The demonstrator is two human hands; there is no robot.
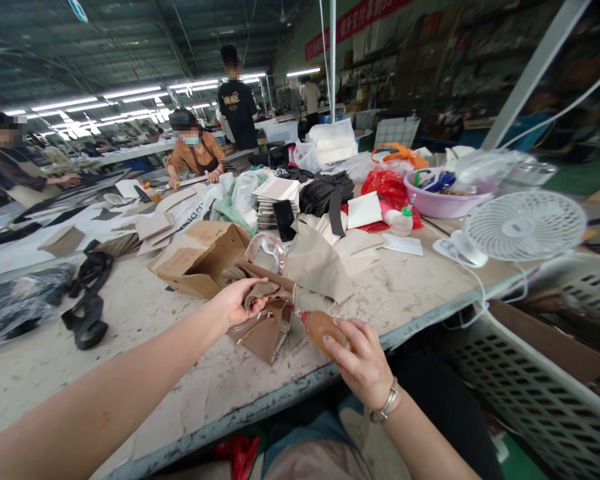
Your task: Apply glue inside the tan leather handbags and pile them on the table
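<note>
A tan handbag (263, 333) with a clear plastic-wrapped handle stands near the table's front edge. My left hand (247, 299) is closed on a folded flap at the top of the handbag. In my right hand (363, 360) is an amber squeeze bottle (323, 332), lying tilted with its reddish nozzle toward the handbag's right side. Whether the nozzle tip touches the bag I cannot tell. Behind the bag sits an open cardboard box (195, 257), with a beige sheet (317, 260) to its right.
A white fan (525, 227) and a pink basin (445, 203) stand at the right. White plastic crates (530, 393) are beside the table's right edge. Black straps (87, 300) lie at the left. Across the table, a person in orange (195, 150) handles flat pieces.
</note>
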